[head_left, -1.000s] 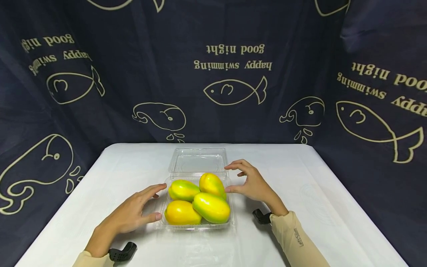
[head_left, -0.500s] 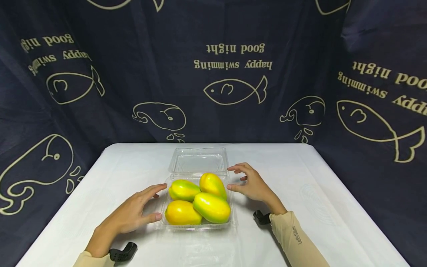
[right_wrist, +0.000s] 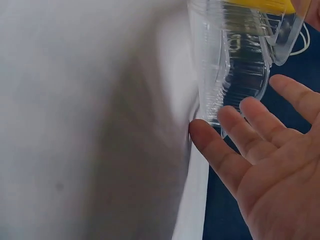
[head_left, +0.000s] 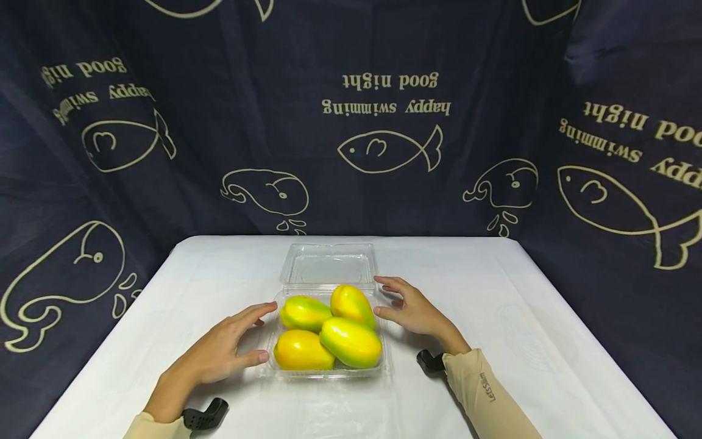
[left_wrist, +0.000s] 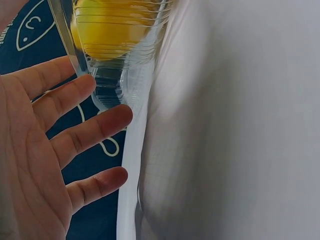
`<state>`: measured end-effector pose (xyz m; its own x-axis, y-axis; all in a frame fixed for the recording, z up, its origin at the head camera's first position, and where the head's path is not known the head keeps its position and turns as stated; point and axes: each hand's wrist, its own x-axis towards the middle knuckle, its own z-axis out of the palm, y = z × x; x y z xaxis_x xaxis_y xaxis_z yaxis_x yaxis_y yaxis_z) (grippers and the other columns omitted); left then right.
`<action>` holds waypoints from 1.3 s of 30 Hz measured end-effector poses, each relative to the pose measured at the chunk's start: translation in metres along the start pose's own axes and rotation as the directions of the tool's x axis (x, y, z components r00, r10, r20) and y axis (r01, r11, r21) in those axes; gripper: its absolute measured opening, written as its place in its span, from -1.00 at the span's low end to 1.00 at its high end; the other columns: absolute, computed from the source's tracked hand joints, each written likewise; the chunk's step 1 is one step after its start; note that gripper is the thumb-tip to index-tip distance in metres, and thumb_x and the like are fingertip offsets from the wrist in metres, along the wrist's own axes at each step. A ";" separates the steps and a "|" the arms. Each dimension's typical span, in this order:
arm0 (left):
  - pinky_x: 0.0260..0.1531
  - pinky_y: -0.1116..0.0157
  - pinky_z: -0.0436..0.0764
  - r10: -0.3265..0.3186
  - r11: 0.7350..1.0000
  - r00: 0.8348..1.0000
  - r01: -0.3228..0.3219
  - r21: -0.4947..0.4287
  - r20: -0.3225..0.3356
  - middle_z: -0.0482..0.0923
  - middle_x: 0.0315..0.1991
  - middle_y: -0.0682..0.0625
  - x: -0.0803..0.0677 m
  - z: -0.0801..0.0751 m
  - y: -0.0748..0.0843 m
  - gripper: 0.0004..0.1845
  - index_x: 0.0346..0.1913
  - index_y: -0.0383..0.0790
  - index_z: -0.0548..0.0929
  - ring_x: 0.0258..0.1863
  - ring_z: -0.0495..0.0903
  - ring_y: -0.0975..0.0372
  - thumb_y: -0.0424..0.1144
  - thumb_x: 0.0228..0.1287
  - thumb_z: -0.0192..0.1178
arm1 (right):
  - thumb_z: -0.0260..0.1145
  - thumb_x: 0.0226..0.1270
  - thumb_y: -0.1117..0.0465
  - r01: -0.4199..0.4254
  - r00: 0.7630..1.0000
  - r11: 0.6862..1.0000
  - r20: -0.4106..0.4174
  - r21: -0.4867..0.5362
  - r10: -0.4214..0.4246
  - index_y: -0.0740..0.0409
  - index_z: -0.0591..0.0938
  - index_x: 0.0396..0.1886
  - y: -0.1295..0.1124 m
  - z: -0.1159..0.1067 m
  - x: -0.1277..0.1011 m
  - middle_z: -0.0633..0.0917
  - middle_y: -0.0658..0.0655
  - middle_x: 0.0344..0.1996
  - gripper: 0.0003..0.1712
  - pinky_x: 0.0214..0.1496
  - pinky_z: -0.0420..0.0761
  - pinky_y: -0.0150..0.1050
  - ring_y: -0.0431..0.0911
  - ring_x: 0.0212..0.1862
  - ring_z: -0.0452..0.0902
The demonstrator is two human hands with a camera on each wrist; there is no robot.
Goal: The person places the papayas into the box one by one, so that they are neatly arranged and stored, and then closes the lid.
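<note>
A clear plastic clamshell box (head_left: 329, 374) sits on the white table with several yellow-green mangoes (head_left: 351, 342) piled in its base. Its lid (head_left: 329, 266) is folded back, away from the person. My left hand (head_left: 222, 347) is at the box's left side, fingers spread and thumb apart, holding nothing. At the right side is my right hand (head_left: 414, 311), fingers loosely bent beside the rim, with nothing in its grasp. Both wrist views show spread fingers near the clear wall; whether any fingertip touches it, I cannot tell.
The white-covered table (head_left: 466, 262) ends at a dark blue curtain (head_left: 384, 201) printed with fish and whales, which also hangs at both sides. Black wrist devices (head_left: 205, 414) sit on both wrists, below beige sleeves.
My right hand has drawn back slightly from the mangoes to the box's right edge. The left hand, box and mangoes stay in place; the head view has shifted a little.
</note>
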<state>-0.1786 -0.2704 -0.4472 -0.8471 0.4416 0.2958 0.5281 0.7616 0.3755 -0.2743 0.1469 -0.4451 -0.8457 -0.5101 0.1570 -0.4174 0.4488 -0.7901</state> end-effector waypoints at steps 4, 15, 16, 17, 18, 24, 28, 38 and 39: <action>0.03 -0.05 0.55 -0.001 1.000 1.000 0.001 0.004 -0.001 0.36 0.43 0.24 0.000 0.001 -0.001 -0.12 0.52 0.15 0.28 0.11 0.58 0.30 0.19 0.15 0.37 | 0.44 0.29 -0.04 -0.002 1.000 1.000 0.001 0.000 0.002 -0.05 0.32 0.52 0.001 0.001 0.001 0.32 0.06 0.49 -0.14 0.35 0.49 0.07 0.15 0.48 0.31; 0.04 -0.06 0.54 0.003 1.000 1.000 -0.003 0.006 0.000 0.34 0.45 0.24 0.001 0.001 -0.001 -0.12 0.53 0.15 0.27 0.12 0.59 0.28 0.20 0.15 0.36 | 0.49 0.24 -0.04 0.077 0.996 0.997 -0.034 -0.008 -0.077 0.00 0.36 0.50 0.004 0.000 0.003 0.28 0.17 0.52 -0.13 0.25 0.56 0.14 0.22 0.41 0.39; 0.04 -0.06 0.54 0.003 1.000 1.000 -0.003 0.006 0.001 0.34 0.45 0.24 0.001 0.001 -0.001 -0.11 0.53 0.16 0.26 0.12 0.59 0.28 0.20 0.15 0.36 | 0.49 0.23 -0.04 0.085 0.996 0.996 -0.037 -0.009 -0.086 0.00 0.37 0.49 0.004 0.000 0.003 0.28 0.17 0.52 -0.13 0.24 0.57 0.15 0.22 0.40 0.40; 0.04 -0.06 0.54 0.004 1.000 1.000 -0.004 0.006 0.001 0.34 0.45 0.24 0.001 0.001 -0.001 -0.11 0.53 0.16 0.26 0.12 0.59 0.28 0.19 0.15 0.36 | 0.50 0.23 -0.04 0.092 0.995 0.996 -0.041 -0.009 -0.093 0.01 0.37 0.49 0.004 0.000 0.003 0.28 0.17 0.52 -0.13 0.23 0.57 0.15 0.23 0.40 0.40; 0.04 -0.06 0.54 0.006 1.000 1.000 -0.006 0.007 0.001 0.34 0.45 0.24 0.001 0.001 -0.001 -0.11 0.53 0.16 0.26 0.12 0.59 0.28 0.19 0.15 0.36 | 0.50 0.22 -0.03 0.101 0.994 0.995 -0.045 -0.010 -0.101 0.01 0.38 0.48 0.004 0.000 0.003 0.28 0.18 0.52 -0.13 0.22 0.57 0.16 0.24 0.40 0.40; 0.04 -0.07 0.54 0.001 1.000 1.000 -0.001 0.009 0.000 0.35 0.44 0.24 0.000 0.001 -0.001 -0.12 0.53 0.17 0.26 0.11 0.59 0.28 0.19 0.16 0.36 | 0.53 0.18 -0.05 0.155 0.983 0.987 -0.088 -0.040 -0.158 0.01 0.42 0.46 0.006 0.001 0.005 0.32 0.18 0.49 -0.14 0.16 0.60 0.16 0.24 0.35 0.44; 0.04 -0.06 0.55 0.002 1.000 1.000 -0.002 0.004 0.001 0.35 0.45 0.22 0.000 0.001 -0.001 -0.12 0.53 0.15 0.26 0.11 0.60 0.27 0.19 0.16 0.36 | 0.56 0.13 -0.03 0.181 0.976 0.982 -0.111 -0.049 -0.185 0.04 0.44 0.44 0.006 0.002 0.006 0.34 0.17 0.47 -0.12 0.13 0.60 0.17 0.23 0.33 0.46; 0.04 -0.06 0.54 0.008 1.000 1.000 -0.008 0.001 0.003 0.34 0.45 0.22 0.000 0.001 -0.002 -0.12 0.53 0.13 0.27 0.11 0.60 0.27 0.17 0.16 0.36 | 0.66 -0.03 -0.04 0.205 0.963 0.978 -0.167 -0.040 -0.209 -0.08 0.43 0.45 0.003 0.002 0.006 0.35 0.07 0.47 0.00 0.22 0.58 0.12 0.03 0.40 0.39; 0.04 -0.06 0.55 0.010 1.000 1.000 -0.010 -0.001 0.003 0.34 0.46 0.22 0.000 0.001 -0.002 -0.12 0.53 0.13 0.27 0.11 0.60 0.27 0.17 0.17 0.36 | 0.66 -0.04 -0.05 0.212 0.961 0.976 -0.174 -0.047 -0.217 -0.09 0.42 0.45 0.003 0.002 0.006 0.34 0.05 0.48 0.01 0.23 0.58 0.10 0.01 0.41 0.38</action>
<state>-0.1800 -0.2712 -0.4488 -0.8421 0.4504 0.2965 0.5363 0.7569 0.3735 -0.2795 0.1435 -0.4477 -0.7797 -0.4598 0.4251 -0.6023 0.3649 -0.7100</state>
